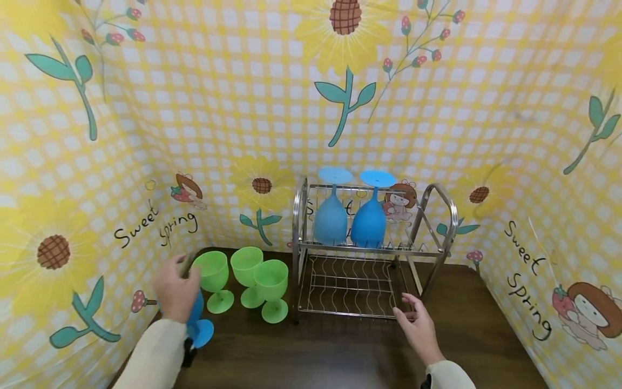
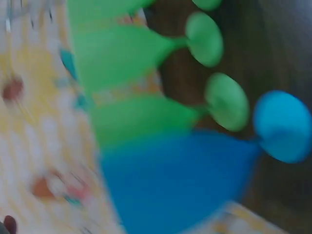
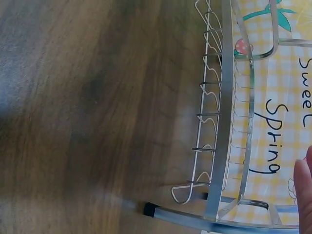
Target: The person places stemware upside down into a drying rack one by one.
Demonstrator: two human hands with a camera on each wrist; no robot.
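My left hand (image 1: 176,286) is over a blue goblet (image 1: 196,310) at the left, covering much of its bowl in the head view. In the left wrist view that goblet (image 2: 180,183) fills the lower part, blurred, and just one fingertip (image 2: 9,224) shows at the corner, apart from it. My right hand (image 1: 417,327), fingers loosely spread, is by the front right of a metal dish rack (image 1: 371,249). Two blue goblets hang upside down on its upper tier, a paler one (image 1: 330,221) and a brighter one (image 1: 369,222).
Several green goblets stand upright between the left hand and the rack, including a left one (image 1: 212,272), a back one (image 1: 246,267) and a front one (image 1: 271,281). The rack's lower wire tier (image 1: 347,282) sits low over the brown table (image 1: 301,356). Patterned cloth (image 1: 233,108) surrounds the table.
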